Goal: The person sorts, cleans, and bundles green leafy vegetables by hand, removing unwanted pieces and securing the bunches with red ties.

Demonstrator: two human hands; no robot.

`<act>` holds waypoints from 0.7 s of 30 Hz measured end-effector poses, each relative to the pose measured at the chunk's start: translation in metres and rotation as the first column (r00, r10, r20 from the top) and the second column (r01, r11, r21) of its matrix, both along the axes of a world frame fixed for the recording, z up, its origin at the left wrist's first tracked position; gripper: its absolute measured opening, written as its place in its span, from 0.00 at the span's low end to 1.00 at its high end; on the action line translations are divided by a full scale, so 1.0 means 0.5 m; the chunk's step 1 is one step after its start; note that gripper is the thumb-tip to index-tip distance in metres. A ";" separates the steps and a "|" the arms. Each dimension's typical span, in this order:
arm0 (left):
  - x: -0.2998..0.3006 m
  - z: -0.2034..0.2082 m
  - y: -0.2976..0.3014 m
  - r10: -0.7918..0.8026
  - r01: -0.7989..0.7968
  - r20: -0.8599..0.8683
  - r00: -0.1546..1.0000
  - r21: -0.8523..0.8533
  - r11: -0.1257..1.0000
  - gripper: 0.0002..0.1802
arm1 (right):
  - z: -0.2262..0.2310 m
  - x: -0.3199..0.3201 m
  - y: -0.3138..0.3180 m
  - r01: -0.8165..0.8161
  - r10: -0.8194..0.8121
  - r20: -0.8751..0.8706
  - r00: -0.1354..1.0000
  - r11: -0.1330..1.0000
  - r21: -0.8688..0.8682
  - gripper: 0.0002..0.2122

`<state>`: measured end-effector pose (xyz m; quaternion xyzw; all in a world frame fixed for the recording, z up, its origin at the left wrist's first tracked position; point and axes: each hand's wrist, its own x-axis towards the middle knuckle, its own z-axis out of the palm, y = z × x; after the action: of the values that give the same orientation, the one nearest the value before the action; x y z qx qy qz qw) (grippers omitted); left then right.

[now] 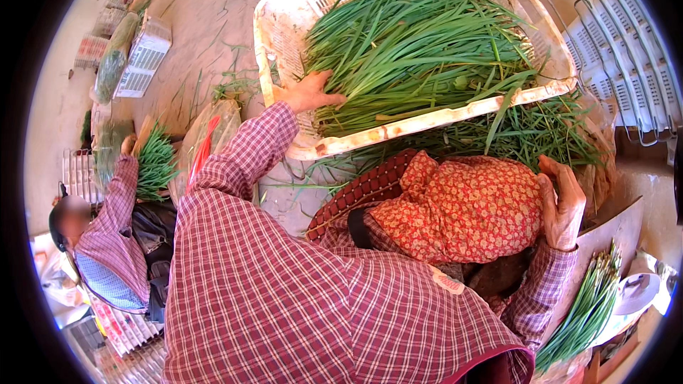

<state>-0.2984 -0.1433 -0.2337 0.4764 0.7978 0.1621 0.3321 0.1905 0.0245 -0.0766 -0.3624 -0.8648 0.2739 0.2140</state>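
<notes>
Left hand [307, 92] touching green stalks [416, 46] to its right.

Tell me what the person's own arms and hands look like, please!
The long left sleeve and right sleeve are purplish-red with pale checks, ending at the wrists. The left hand and right hand are bare, with all fingers uncovered: no gloves.

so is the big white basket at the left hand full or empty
Mostly full: long green stalks cover most of the basket, though bare wall shows at its left end.
</notes>
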 end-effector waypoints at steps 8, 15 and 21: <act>-0.031 -0.020 0.053 -0.169 0.138 -0.373 0.912 -0.109 0.985 0.45 | -0.022 0.007 -0.007 0.004 -0.003 0.018 1.000 0.999 -0.054 0.11; -0.064 -0.011 0.002 -0.025 0.012 -0.111 0.994 -0.115 0.993 0.42 | -0.028 0.006 -0.010 -0.023 0.024 0.009 1.000 0.999 -0.023 0.10; -0.019 0.015 0.021 -0.205 0.127 -0.154 0.967 -0.405 0.906 0.66 | -0.031 -0.007 -0.013 -0.056 0.054 -0.043 0.998 0.997 -0.053 0.10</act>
<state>-0.3081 -0.1330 -0.2264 0.4801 0.7987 -0.0764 0.3545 0.1868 0.0183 -0.0922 -0.3385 -0.8619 0.3106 0.2145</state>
